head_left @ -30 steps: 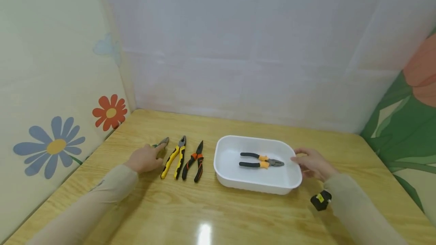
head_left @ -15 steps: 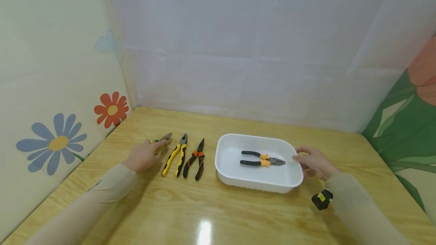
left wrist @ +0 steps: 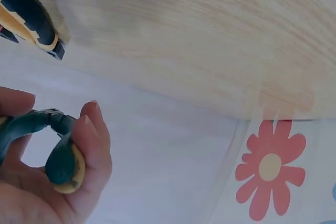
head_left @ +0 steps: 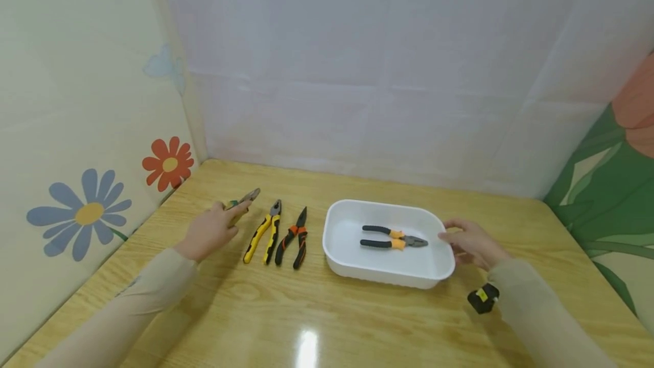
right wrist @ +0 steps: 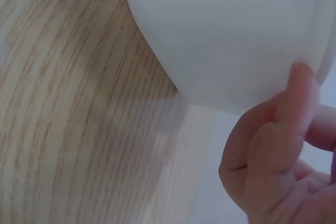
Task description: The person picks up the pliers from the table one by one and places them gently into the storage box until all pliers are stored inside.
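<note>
My left hand [head_left: 206,231] grips a pair of pliers [head_left: 249,195] with green and yellow handles, its metal jaws pointing away to the right. In the left wrist view, fingers and thumb curl round the green handles [left wrist: 61,163]; the jaws are hidden there. On the right, my right hand [head_left: 475,245] holds the end of a white plastic basin [head_left: 352,271], thumb at the rim and fingers outside. The right wrist view shows the hand [right wrist: 278,145] against the basin's wall [right wrist: 226,40]. Inside the basin lies a pair of pliers [head_left: 393,239] with black and orange handles.
Between left hand and basin lie yellow-and-black pliers [head_left: 264,231] and black-and-orange long-nose pliers [head_left: 293,238] on the wooden table [head_left: 245,317]. A small black object with a yellow mark [head_left: 482,299] is by the right wrist. A white cloth wall [head_left: 357,129] stands behind.
My left hand has gripped the green-handled pliers and raised them a little, up and away from the table. The right hand and the basin have stayed in place.
</note>
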`<control>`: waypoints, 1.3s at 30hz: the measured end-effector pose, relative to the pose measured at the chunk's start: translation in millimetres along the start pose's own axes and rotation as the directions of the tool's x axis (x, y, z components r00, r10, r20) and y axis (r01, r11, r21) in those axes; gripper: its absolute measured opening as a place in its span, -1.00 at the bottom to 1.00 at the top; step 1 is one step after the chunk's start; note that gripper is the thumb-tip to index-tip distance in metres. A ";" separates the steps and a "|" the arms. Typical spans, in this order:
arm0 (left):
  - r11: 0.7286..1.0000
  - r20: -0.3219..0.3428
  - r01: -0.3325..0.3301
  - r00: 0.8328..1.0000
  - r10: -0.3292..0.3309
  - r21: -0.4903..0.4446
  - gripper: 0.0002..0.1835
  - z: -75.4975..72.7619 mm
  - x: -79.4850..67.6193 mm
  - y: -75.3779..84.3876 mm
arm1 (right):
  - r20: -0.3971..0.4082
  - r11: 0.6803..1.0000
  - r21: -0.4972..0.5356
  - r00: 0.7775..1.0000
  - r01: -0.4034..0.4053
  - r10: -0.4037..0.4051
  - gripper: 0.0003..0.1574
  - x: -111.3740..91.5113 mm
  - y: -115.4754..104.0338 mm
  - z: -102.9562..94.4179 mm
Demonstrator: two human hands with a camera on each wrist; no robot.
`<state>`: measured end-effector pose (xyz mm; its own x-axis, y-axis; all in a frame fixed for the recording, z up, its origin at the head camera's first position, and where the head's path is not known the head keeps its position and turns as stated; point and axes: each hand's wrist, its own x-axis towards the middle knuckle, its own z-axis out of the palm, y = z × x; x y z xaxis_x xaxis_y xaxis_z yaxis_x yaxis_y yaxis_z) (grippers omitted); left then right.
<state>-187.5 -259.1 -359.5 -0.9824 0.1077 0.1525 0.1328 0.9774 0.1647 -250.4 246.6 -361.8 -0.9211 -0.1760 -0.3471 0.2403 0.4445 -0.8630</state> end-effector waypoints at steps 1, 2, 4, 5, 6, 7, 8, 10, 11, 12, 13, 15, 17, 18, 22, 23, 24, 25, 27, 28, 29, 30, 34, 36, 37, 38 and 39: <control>1.000 -0.012 -0.004 1.000 0.004 0.005 -0.40 -2.0 -1.4 0.5 | -0.005 1.000 -0.002 1.000 -0.003 0.003 -0.45 0.5 -1.3 0.7; 1.000 -0.025 -0.011 1.000 0.011 0.012 -0.40 -3.7 -2.9 1.0 | -0.003 1.000 -0.006 1.000 -0.001 0.001 -0.45 1.3 -2.2 1.2; 0.999 -0.053 -0.030 0.998 0.032 0.033 -0.40 -6.4 -5.7 2.0 | -0.005 1.000 -0.012 1.000 -0.001 0.001 -0.44 2.5 -4.2 2.2; 0.998 -0.070 -0.042 0.997 0.045 0.042 -0.41 -7.6 -7.0 2.7 | -0.006 1.000 -0.012 1.000 -0.003 0.003 -0.44 3.0 -5.2 2.8; 0.997 -0.084 -0.053 0.995 0.057 0.050 -0.41 -8.8 -8.3 3.7 | -0.003 1.000 -0.015 1.000 -0.001 0.001 -0.43 3.6 -6.1 3.0; 0.996 -0.099 -0.065 0.993 0.071 0.055 -0.41 -9.9 -9.5 4.9 | -0.001 1.000 -0.016 1.000 -0.001 0.001 -0.43 3.9 -6.9 3.2; 0.995 -0.113 -0.079 0.990 0.086 0.061 -0.42 -10.9 -10.6 6.2 | 0.003 1.000 -0.018 1.000 0.001 -0.001 -0.43 4.4 -7.5 3.2; 0.991 -0.141 -0.107 0.983 0.117 0.081 -0.42 -12.9 -12.5 9.0 | 0.010 1.000 -0.022 1.000 0.003 -0.002 -0.44 4.3 -8.9 2.9; 0.989 -0.151 -0.118 0.980 0.131 0.092 -0.43 -13.8 -13.3 10.6 | 0.014 1.000 -0.022 1.000 0.004 -0.004 -0.44 4.1 -9.4 2.9; 0.986 -0.162 -0.130 0.976 0.145 0.102 -0.43 -14.8 -14.1 12.4 | 0.018 1.000 -0.023 1.000 0.006 -0.006 -0.44 3.8 -9.9 2.8; 0.983 -0.170 -0.143 0.972 0.161 0.117 -0.43 -15.4 -14.6 14.1 | 0.021 1.000 -0.024 1.000 0.008 -0.007 -0.45 3.6 -10.0 2.6; 0.976 -0.187 -0.163 0.964 0.190 0.146 -0.43 -16.7 -15.5 18.3 | 0.023 1.000 -0.023 1.000 0.015 -0.014 -0.45 3.0 -9.5 2.5; 0.968 -0.192 -0.186 0.957 0.217 0.166 -0.43 -18.0 -16.4 24.1 | 0.028 0.999 -0.026 0.999 0.024 -0.023 -0.45 2.5 -7.2 2.1; 0.964 -0.192 -0.201 0.953 0.233 0.173 -0.42 -18.5 -16.7 27.5 | 0.028 0.999 -0.030 0.999 0.020 -0.019 -0.45 2.0 -5.6 1.8; 0.953 -0.175 -0.269 0.940 0.291 0.141 -0.43 -21.1 -16.1 44.3 | 0.023 1.000 -0.023 1.000 0.011 -0.010 -0.44 1.1 1.9 -0.4; 0.950 -0.174 -0.286 0.936 0.305 0.127 -0.43 -21.8 -15.6 48.4 | 0.021 1.000 -0.019 1.000 0.008 -0.008 -0.43 1.1 3.2 -0.9; 0.946 -0.179 -0.303 0.930 0.321 0.118 -0.43 -22.6 -14.9 52.4 | 0.018 1.000 -0.011 1.000 0.009 -0.009 -0.42 1.1 3.8 -1.3; 0.941 -0.184 -0.318 0.924 0.335 0.115 -0.43 -23.5 -14.3 56.1 | 0.016 1.000 -0.005 1.000 0.015 -0.015 -0.42 1.5 4.1 -1.8; 0.930 -0.189 -0.344 0.912 0.363 0.130 -0.42 -24.3 -13.1 61.7 | 0.011 1.000 -0.001 1.000 0.020 -0.020 -0.40 2.5 3.7 -1.7; 0.924 -0.188 -0.357 0.907 0.377 0.135 -0.41 -25.0 -12.5 64.6 | 0.008 1.000 0.000 1.000 0.021 -0.021 -0.40 2.4 3.5 -2.1; 0.918 -0.187 -0.371 0.900 0.393 0.142 -0.41 -25.4 -11.9 67.1 | 0.011 1.000 -0.003 1.000 0.025 -0.024 -0.39 2.2 3.0 -2.4; 0.911 -0.182 -0.383 0.895 0.406 0.150 -0.41 -25.3 -11.4 69.2 | 0.008 1.000 -0.006 1.000 0.019 -0.019 -0.39 2.1 2.7 -2.3; 0.890 -0.178 -0.427 0.875 0.451 0.157 -0.42 -25.2 -9.5 75.9 | 0.003 1.000 -0.017 1.000 0.008 -0.008 -0.40 2.1 2.5 -1.7; 0.879 -0.182 -0.443 0.863 0.471 0.178 -0.43 -24.5 -8.2 78.3 | 0.003 1.000 -0.018 1.000 0.010 -0.010 -0.40 2.3 3.1 -1.5; 0.874 -0.183 -0.449 0.858 0.480 0.185 -0.42 -24.4 -7.8 79.7 | 0.004 1.000 -0.018 1.000 0.013 -0.013 -0.40 2.4 3.3 -1.7; 0.870 -0.183 -0.456 0.854 0.487 0.188 -0.42 -24.3 -7.6 81.0 | 0.008 1.000 -0.018 1.000 0.019 -0.019 -0.40 2.6 3.5 -2.2; 0.864 -0.183 -0.464 0.849 0.496 0.193 -0.41 -24.0 -7.1 82.3 | 0.011 1.000 -0.018 1.000 0.023 -0.022 -0.40 2.6 3.7 -2.6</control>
<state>-166.5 -183.8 -323.6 -0.7437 0.5434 0.3895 0.5455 0.8300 -0.1164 -252.7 250.1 -365.0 -0.9228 -0.1959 -0.3318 0.2140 0.4557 -0.8640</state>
